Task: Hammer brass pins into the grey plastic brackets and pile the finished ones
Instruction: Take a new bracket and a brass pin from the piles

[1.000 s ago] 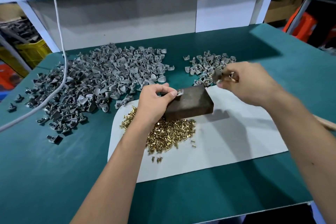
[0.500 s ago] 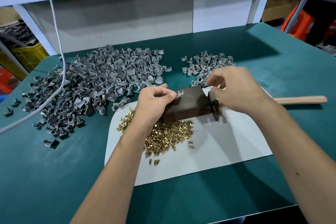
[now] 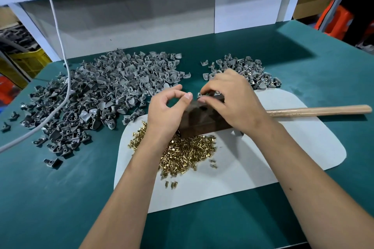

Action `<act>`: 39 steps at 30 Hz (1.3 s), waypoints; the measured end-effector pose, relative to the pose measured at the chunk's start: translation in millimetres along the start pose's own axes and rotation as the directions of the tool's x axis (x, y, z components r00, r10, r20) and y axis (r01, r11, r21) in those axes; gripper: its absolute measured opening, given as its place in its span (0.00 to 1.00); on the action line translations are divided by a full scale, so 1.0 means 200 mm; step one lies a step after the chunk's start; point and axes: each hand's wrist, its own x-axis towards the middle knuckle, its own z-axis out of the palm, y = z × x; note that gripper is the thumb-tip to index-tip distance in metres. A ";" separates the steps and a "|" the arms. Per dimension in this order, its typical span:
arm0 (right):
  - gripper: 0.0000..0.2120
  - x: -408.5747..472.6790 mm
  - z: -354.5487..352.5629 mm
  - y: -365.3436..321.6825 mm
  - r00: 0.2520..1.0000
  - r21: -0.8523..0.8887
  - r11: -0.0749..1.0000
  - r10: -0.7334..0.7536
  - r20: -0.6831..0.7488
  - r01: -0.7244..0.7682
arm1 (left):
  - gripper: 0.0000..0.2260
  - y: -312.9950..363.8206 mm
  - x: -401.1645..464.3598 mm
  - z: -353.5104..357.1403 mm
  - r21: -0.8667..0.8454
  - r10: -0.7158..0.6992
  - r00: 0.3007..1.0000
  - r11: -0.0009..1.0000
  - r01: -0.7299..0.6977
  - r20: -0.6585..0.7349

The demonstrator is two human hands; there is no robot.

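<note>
A dark metal block [image 3: 202,122] stands on a white mat [image 3: 283,147]. My right hand [image 3: 232,101] reaches over the block's top and pinches a grey bracket [image 3: 202,96] lying there. My left hand [image 3: 168,111] hovers at the block's left end, fingers curled and apart, holding nothing. Brass pins [image 3: 186,151] lie heaped in front of the block. A large pile of grey brackets [image 3: 105,91] spreads to the left. A smaller pile of brackets with pins [image 3: 251,73] sits behind my right hand. The hammer's wooden handle [image 3: 319,110] lies on the mat to the right; its head is mostly hidden.
A white cable [image 3: 60,46] hangs down across the large pile and runs off left. A grey back panel [image 3: 141,16] closes the green table [image 3: 60,198] at the rear. A yellow crate [image 3: 30,60] stands beyond the left edge, orange items [image 3: 336,20] beyond the right.
My right hand lowered the hammer onto the mat, let it go and moved onto the bracket on the block. My left hand released that bracket and drew slightly left.
</note>
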 end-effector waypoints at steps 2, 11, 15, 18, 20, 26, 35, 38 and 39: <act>0.09 -0.03 0.01 0.03 0.996 0.013 0.998 0.061 -0.061 -0.061 | 0.07 -0.01 0.01 -0.01 0.032 0.036 0.998 0.999 -0.034 -0.055; 0.14 -0.04 -0.01 0.11 0.875 0.068 0.901 0.433 -0.215 -0.429 | 0.08 -0.05 0.04 -0.06 0.189 0.115 0.974 0.979 -0.078 -0.193; 0.14 -0.04 -0.02 0.13 0.813 0.086 0.838 0.545 -0.208 -0.539 | 0.08 -0.05 0.04 -0.07 0.230 0.120 0.969 0.971 -0.069 -0.214; 0.13 -0.05 -0.01 0.15 0.789 0.081 0.809 0.586 -0.188 -0.582 | 0.08 -0.05 0.03 -0.06 0.257 0.114 0.970 0.965 -0.057 -0.213; 0.15 -0.05 0.00 0.16 0.795 0.075 0.810 0.586 -0.157 -0.582 | 0.08 -0.04 0.03 -0.06 0.277 0.101 0.968 0.960 -0.035 -0.229; 0.18 -0.07 -0.02 0.14 0.843 0.055 0.869 0.492 -0.217 -0.492 | 0.07 -0.05 0.04 -0.19 0.568 0.069 0.926 0.806 0.167 -0.371; 0.08 -0.08 0.08 -0.24 0.987 -0.050 0.987 -0.157 -0.036 0.155 | 0.15 -0.09 0.09 -0.43 0.618 -0.055 0.954 0.751 0.233 -0.294; 0.11 -0.07 0.15 -0.37 0.941 -0.102 0.950 -0.272 0.202 0.296 | 0.09 -0.11 0.10 -0.42 0.673 -0.053 0.969 0.710 0.208 -0.243; 0.14 -0.08 0.17 -0.39 0.919 -0.121 0.945 -0.257 0.300 0.304 | 0.07 -0.11 0.10 -0.41 0.685 -0.039 0.971 0.702 0.194 -0.235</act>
